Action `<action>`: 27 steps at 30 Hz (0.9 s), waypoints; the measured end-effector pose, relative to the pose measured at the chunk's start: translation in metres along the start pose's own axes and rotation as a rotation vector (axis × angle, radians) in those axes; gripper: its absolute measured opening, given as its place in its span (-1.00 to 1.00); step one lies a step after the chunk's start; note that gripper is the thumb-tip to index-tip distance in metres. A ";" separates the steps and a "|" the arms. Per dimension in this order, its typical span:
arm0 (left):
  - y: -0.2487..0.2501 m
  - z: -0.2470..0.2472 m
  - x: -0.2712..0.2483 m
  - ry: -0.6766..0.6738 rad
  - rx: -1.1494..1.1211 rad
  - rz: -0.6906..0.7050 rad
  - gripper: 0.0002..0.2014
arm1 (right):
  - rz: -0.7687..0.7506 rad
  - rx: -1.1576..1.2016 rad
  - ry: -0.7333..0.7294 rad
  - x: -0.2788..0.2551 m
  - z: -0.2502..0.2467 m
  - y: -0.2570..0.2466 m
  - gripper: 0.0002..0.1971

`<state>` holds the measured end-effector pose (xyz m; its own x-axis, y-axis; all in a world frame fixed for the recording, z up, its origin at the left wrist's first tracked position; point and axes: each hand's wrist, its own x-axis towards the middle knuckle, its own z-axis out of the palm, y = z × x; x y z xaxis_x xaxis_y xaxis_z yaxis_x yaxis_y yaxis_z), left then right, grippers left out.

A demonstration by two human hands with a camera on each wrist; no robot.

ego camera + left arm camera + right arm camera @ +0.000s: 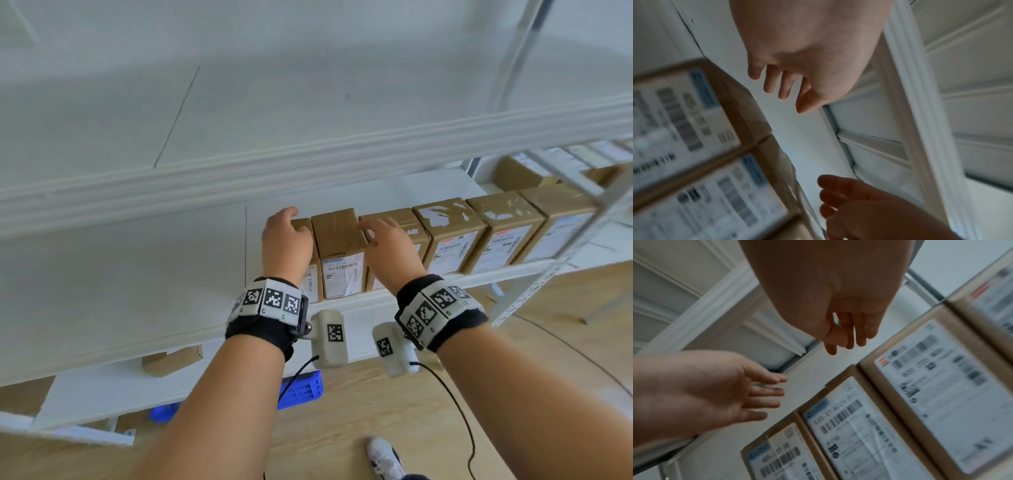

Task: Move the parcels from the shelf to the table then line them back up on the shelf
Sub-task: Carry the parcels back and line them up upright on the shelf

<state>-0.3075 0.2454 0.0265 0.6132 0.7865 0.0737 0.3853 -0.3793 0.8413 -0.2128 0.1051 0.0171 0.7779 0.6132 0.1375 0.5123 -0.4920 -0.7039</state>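
Several brown cardboard parcels with white labels stand side by side in a row on the white shelf (pixel 137 274). My left hand (pixel 286 236) hovers over the leftmost parcel (pixel 311 279), hiding most of it. My right hand (pixel 387 240) is over the third parcel (pixel 411 222), and the second parcel (pixel 339 246) shows between the hands. In the wrist views my left hand (pixel 781 84) and right hand (pixel 846 337) have loose, straight fingers and hold nothing. The labelled fronts of the parcels (pixel 855 426) are close by.
An upper shelf board (pixel 308 161) overhangs the row. More parcels (pixel 524 171) sit in a metal rack (pixel 582 192) on the right. Below are a carton (pixel 171 359), a blue crate (pixel 301 390) and wooden floor with my shoe (pixel 383 455).
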 end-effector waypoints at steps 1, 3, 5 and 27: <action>0.007 0.006 -0.005 -0.023 -0.026 0.034 -0.56 | 0.022 0.013 0.041 -0.007 -0.004 0.006 -0.53; 0.021 0.024 -0.019 -0.094 -0.086 0.074 -0.56 | 0.074 0.018 0.113 -0.023 -0.015 0.019 -0.52; 0.035 0.046 -0.032 -0.176 -0.099 0.109 -0.57 | 0.136 0.011 0.158 -0.038 -0.029 0.036 -0.52; 0.242 0.427 -0.178 -0.604 -0.177 0.266 -0.66 | 0.501 -0.068 0.394 -0.126 -0.333 0.343 -0.63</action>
<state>-0.0295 -0.1947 -0.0116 0.9685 0.2482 0.0212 0.0815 -0.3960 0.9146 -0.0142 -0.3467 -0.0100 0.9978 0.0319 0.0587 0.0640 -0.7061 -0.7053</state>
